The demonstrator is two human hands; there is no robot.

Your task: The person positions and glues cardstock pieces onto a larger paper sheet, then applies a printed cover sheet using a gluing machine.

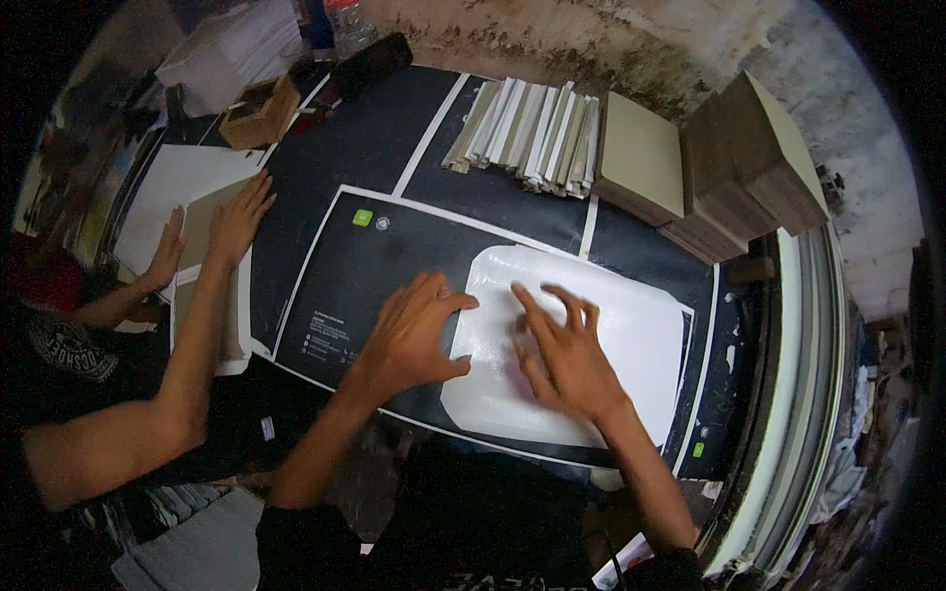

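A glossy white sheet with cut corners lies over the right part of a black printed sheet that has a white border. At the white sheet's left edge is my left hand, its thumb and fingers apart and nothing in them. My right hand is over the middle of the white sheet with fingers spread and slightly bent; it holds nothing. Whether its fingertips touch the sheet I cannot tell. More white sheets show beneath the glossy one along its right side.
Beyond the sheets stand a row of white and grey board strips and stacks of grey-brown boards. At the left, a co-worker's hands press on a grey board. A wooden box sits at the back left, near a paper stack.
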